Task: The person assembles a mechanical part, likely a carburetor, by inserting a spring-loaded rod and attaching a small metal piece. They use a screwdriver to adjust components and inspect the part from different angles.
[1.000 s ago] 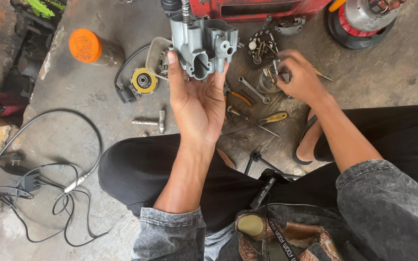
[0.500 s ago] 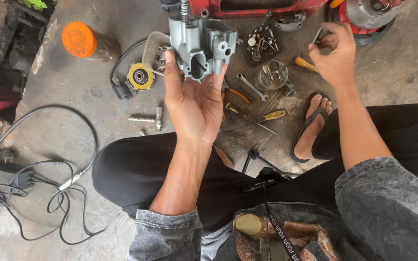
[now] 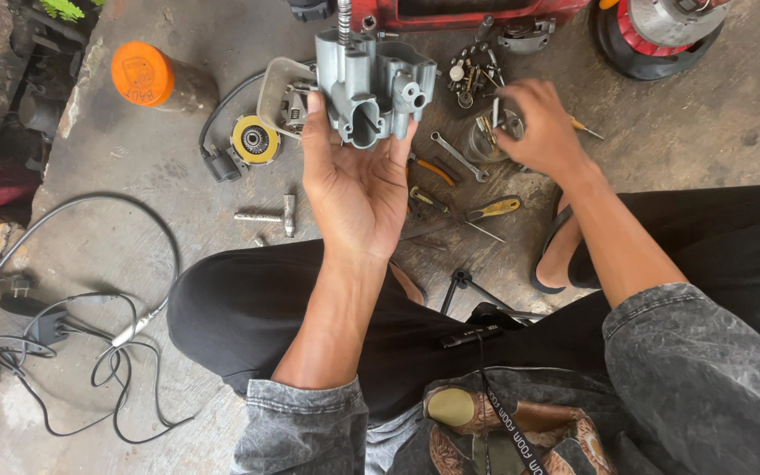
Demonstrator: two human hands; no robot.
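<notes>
1. The floor [image 3: 705, 141] was bare grey concrete, stained and gritty
2. Daylight fell evenly across it, with dark oily patches toward twelve o'clock
3. At nine o'clock lay a tangle of black cables [image 3: 90, 352]
4. Green leaves [image 3: 63, 9] showed at eleven o'clock

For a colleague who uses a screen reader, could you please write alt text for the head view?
Seen from above, the left hand holds up a grey metal carburettor body, while the right hand reaches into small parts scattered on the concrete floor. An orange-capped jar, wrench, screwdriver and black cables lie around.
</notes>
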